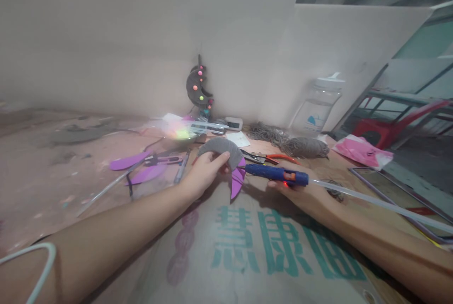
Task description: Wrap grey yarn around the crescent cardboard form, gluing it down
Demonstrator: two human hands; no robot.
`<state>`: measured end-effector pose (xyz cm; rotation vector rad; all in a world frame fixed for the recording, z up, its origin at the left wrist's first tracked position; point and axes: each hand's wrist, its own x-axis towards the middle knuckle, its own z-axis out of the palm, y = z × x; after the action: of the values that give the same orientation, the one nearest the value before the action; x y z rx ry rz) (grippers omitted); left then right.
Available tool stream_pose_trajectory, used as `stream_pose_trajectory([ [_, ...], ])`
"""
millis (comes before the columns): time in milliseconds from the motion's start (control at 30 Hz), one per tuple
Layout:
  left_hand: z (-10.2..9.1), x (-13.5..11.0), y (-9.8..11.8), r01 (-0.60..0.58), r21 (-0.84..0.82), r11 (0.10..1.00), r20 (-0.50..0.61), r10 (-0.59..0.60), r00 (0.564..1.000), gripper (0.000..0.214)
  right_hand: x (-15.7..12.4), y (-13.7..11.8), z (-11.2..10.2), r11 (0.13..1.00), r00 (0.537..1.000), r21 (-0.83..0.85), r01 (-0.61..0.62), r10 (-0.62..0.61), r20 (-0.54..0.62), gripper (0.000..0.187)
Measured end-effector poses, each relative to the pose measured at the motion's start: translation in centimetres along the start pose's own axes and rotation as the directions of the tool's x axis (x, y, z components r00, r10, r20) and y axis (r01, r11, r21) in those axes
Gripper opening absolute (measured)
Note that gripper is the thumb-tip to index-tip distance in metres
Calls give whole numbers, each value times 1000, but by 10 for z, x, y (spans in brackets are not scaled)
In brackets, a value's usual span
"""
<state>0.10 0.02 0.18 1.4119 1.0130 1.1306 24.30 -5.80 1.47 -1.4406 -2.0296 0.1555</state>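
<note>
Left grip (208,169): pinched the grey yarn-wrapped crescent (232,152), thumb across its near face, the other fingers mostly hidden, the gap filled by the crescent's thickness.
Right grip (304,191): wrapped around the blue glue gun (267,172) from below and behind; how hard it squeezed could not be told. A small red light (286,184) glowed on the gun's underside.
Nozzle to crescent: the crescent lay to the left of the right grip, and the gun's long axis ran nearly level toward it. The nozzle met the crescent's bare purple pointed end (236,185) in view; touching or just short, it was unclear.
Crescent: arched over the left grip, the nearer hand, its purple point aimed down toward the wearer.
Gun's rear: a long translucent rod (354,195) trailed rightward above the right forearm.
Just beyond: orange-handled pliers (283,158) rested on the surface (198,266) behind the gun.
Farther out: a grey yarn skein (306,147) lay right, a flat purple leaf-shaped piece (130,160) left.
</note>
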Motion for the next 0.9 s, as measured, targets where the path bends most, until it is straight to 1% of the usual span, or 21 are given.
stream_pose_trajectory([
  [200, 1, -1, 1, 20, 5, 1000, 3, -20, 1000, 38, 0, 3, 1, 998, 1000, 57, 0, 1, -26, 27],
  [367, 0, 0, -1, 25, -6, 1000, 10, -25, 1000, 37, 0, 2, 0, 996, 999, 88, -34, 35, -12, 28],
  [500, 0, 1, -3, 21, 2, 1000, 0, -21, 1000, 37, 0, 3, 1, 996, 999, 85, -40, 42, -23, 25],
  [633, 1, 1, -3, 32, -41, 999, 3, -32, 999, 37, 0, 5, 1, 995, 995, 76, -70, 75, -61, 25],
  [733, 2, 0, -2, 47, -58, 997, -3, -47, 999, 37, 0, 5, 1, 994, 994, 71, -89, 94, -61, 26],
  [833, 3, -1, 0, 68, -63, 996, -6, -69, 998, 37, 0, 4, 0, 993, 994, 81, -90, 94, -52, 27],
  [900, 3, -2, 1, 71, -57, 996, -3, -71, 997, 37, 0, 3, -1, 994, 994, 77, -75, 80, -75, 28],
])
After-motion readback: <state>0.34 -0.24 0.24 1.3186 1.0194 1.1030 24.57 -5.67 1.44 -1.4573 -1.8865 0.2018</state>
